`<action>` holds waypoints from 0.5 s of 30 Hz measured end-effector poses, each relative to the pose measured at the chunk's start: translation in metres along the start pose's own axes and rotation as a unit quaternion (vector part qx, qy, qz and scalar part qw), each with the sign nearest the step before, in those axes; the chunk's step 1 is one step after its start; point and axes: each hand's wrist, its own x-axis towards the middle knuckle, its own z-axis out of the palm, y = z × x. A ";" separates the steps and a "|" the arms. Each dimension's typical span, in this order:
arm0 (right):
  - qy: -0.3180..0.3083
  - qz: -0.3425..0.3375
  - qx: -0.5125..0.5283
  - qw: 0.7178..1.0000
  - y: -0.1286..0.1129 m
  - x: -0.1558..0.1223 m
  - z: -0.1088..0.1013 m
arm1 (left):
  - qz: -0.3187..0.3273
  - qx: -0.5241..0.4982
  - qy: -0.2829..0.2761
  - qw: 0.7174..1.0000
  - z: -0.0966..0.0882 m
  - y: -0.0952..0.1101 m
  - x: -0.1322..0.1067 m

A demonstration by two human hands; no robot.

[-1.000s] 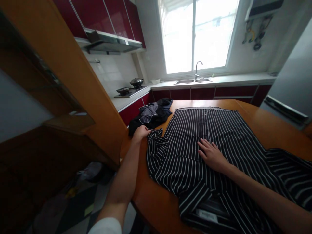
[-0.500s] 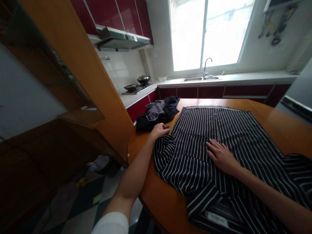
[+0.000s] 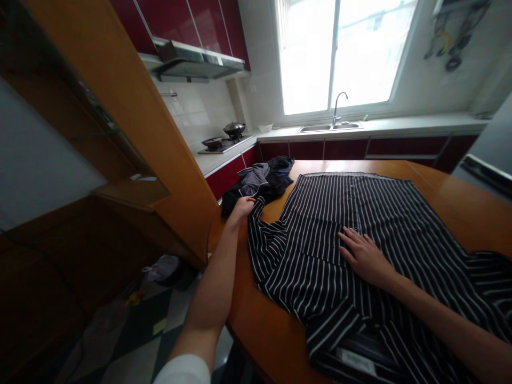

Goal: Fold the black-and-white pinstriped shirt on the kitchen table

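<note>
A black shirt with thin white stripes [image 3: 360, 213] lies spread flat on a round wooden table [image 3: 440, 186]. My left hand [image 3: 242, 207] is closed on the end of the shirt's left sleeve [image 3: 266, 240] and holds it lifted near the table's left edge. My right hand [image 3: 362, 255] lies flat and open on the middle of the shirt, fingers spread, pressing the cloth down. The collar and its white label [image 3: 354, 360] are at the near edge.
A heap of dark and grey clothes [image 3: 260, 184] sits on the table just beyond my left hand. A tall wooden cabinet [image 3: 132, 122] stands at the left. Behind are a counter with a sink [image 3: 330, 127], a stove with pans [image 3: 224, 140] and a window.
My left hand has pulled the sleeve end up and out to the left, toward the clothes heap. My right hand has stayed pressed on the shirt.
</note>
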 end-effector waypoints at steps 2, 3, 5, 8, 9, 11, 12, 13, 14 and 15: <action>0.002 -0.001 0.001 1.000 -0.001 0.000 -0.001 | -0.033 0.029 0.018 0.999 -0.003 -0.005 0.005; 0.002 -0.001 0.002 1.000 -0.001 -0.001 -0.001 | -0.051 0.051 0.024 0.997 -0.005 -0.008 0.008; 0.004 -0.001 0.004 1.000 -0.001 -0.001 -0.001 | -0.079 0.087 0.028 0.993 -0.008 -0.014 0.013; 0.011 -0.003 0.008 1.000 0.000 -0.001 0.000 | -0.094 0.121 0.025 0.988 -0.008 -0.018 0.016; 0.012 -0.003 0.009 1.000 0.000 -0.001 0.000 | -0.090 0.126 0.024 0.988 -0.005 -0.018 0.015; 0.014 -0.004 0.012 1.000 0.001 -0.001 0.001 | -0.076 0.133 0.022 0.988 0.004 -0.015 0.011; 0.016 -0.004 0.013 1.000 0.001 -0.001 0.001 | -0.063 0.140 0.018 0.988 0.009 -0.013 0.008; 0.017 -0.004 0.014 1.000 0.001 -0.001 0.001 | -0.047 0.151 0.014 0.987 0.015 -0.011 0.004; 0.018 -0.003 0.016 1.000 0.001 -0.001 0.001 | -0.032 0.164 0.011 0.986 0.020 -0.009 0.002; 0.019 -0.003 0.018 1.000 0.001 -0.001 0.001 | -0.017 0.176 0.007 0.984 0.023 -0.007 -0.001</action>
